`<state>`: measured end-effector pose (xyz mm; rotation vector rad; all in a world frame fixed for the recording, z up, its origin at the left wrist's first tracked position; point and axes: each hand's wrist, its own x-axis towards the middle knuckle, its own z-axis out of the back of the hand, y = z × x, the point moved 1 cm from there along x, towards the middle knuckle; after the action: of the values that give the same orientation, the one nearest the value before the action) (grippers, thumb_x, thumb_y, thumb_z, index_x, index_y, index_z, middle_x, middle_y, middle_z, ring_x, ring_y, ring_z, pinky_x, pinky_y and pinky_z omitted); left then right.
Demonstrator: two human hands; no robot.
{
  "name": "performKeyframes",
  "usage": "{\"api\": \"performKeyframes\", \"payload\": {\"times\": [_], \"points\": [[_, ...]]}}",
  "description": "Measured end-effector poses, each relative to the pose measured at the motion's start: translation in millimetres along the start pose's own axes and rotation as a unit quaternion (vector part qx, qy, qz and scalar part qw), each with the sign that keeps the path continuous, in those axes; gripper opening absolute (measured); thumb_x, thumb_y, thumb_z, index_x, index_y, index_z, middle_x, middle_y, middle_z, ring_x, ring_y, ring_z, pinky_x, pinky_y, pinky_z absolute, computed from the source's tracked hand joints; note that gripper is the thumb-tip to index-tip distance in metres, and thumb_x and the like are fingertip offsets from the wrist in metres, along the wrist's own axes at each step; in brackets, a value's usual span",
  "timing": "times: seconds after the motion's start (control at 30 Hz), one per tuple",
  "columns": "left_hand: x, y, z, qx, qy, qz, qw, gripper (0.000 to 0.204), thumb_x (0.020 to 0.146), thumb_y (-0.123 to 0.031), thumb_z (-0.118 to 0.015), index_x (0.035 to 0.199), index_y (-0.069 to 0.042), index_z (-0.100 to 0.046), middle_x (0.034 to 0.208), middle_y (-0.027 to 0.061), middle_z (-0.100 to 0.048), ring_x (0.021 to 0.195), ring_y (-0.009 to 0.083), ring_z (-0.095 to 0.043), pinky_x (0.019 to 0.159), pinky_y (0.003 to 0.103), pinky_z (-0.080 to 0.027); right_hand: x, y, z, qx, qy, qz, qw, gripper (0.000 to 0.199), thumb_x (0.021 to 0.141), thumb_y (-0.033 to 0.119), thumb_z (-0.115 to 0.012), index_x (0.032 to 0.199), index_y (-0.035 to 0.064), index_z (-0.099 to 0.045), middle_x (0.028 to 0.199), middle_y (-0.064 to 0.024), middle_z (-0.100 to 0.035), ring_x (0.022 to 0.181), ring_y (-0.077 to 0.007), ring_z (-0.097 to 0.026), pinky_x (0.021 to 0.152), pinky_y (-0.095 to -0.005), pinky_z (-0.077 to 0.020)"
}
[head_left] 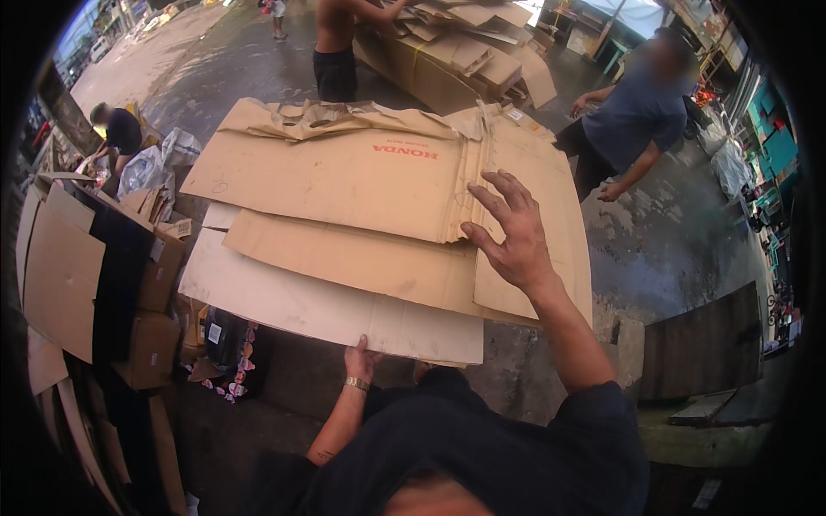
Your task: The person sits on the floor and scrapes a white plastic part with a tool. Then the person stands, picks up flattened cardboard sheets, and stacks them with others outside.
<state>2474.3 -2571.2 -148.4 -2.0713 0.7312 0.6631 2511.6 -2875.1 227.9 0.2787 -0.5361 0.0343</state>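
In front of me is a stack of flattened cardboard (335, 172), its sheets overlapping unevenly. The top sheet is brown, with red print and a torn, crumpled far edge. Below it a second brown sheet (344, 267) juts toward me, and a pale whitish sheet (284, 292) lies lowest. My left hand (359, 363), wearing a wristwatch, grips the near edge of the pale sheet; its fingers are under the sheet and only the thumb shows on top. Over the right part of the stack is my right hand (514, 228), fingers spread and curved, holding nothing.
Beyond the stack, a shirtless person (335, 52) stands at a big pile of cardboard (439, 60). A person in a blue shirt (632, 116) is at the right, close to the stack. Cardboard pieces and boxes (69, 267) crowd the left side. A dark board (705, 344) lies at the right.
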Motion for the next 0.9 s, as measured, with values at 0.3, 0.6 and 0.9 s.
{"api": "performKeyframes", "payload": {"times": [0.3,0.6,0.9], "points": [[-14,2,-39,-0.003,-0.042,-0.048,0.998,0.039,0.095,-0.017,-0.060,0.125,0.003,-0.046,0.110,0.0184,-0.064,0.089,0.0329,-0.068,0.062,0.044,-0.060,-22,-150,-278,-0.204,0.347,-0.069,0.913,0.083,0.088,0.077,-0.024,0.155,0.0274,-0.020,0.162,-0.0082,-0.013,0.148,-0.0362,-0.008,0.113,-0.0670,-0.0015],[-18,49,-24,0.043,-0.224,-0.067,0.971,0.033,0.093,-0.010,-0.062,0.120,0.006,-0.052,0.109,0.0168,-0.065,0.091,0.0282,-0.066,0.071,0.042,-0.057,-83,-182,-369,-0.114,0.343,-0.071,0.930,0.084,0.089,0.068,-0.040,0.154,0.0177,-0.024,0.162,-0.0157,-0.007,0.148,-0.0391,0.001,0.113,-0.0653,0.0044],[-5,22,-19,0.101,-0.150,-0.078,0.980,0.033,0.095,-0.014,-0.061,0.122,0.004,-0.055,0.111,0.0145,-0.067,0.094,0.0249,-0.068,0.068,0.042,-0.060,-63,-191,-356,-0.098,0.333,-0.099,0.932,0.083,0.090,0.065,-0.042,0.154,0.0170,-0.022,0.161,-0.0157,-0.007,0.148,-0.0381,-0.002,0.116,-0.0608,0.0031]]}}
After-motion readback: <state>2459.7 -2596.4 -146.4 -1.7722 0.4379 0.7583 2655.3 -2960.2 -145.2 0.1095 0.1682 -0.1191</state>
